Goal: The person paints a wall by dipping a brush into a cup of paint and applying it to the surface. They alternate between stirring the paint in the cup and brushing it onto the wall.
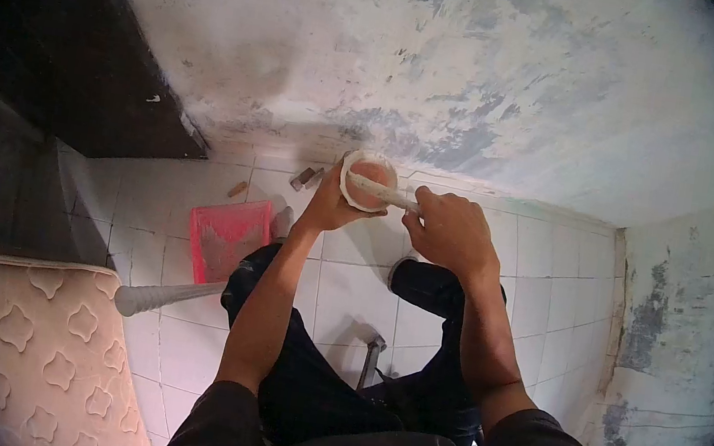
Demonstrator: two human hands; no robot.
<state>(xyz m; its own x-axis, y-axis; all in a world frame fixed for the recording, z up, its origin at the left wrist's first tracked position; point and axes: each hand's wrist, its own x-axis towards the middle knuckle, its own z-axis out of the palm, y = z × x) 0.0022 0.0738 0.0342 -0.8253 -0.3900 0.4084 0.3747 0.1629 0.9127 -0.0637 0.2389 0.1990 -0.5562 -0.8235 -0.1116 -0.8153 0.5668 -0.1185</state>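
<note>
My left hand is wrapped round a small pale cup with a rough, whitish rim. Pinkish material shows inside it. In my right hand is a pale, speckled stick-like tool, gripped at its right end. The tool slants across the cup's mouth, its far end at the inner left wall. Both hands are held out in front of my knees, close to the wall.
A patchy, scraped wall rises ahead. On the white tiled floor lie a pink dustpan, a hammer-like tool and small blocks. A patterned mattress is at lower left, a dark panel at upper left.
</note>
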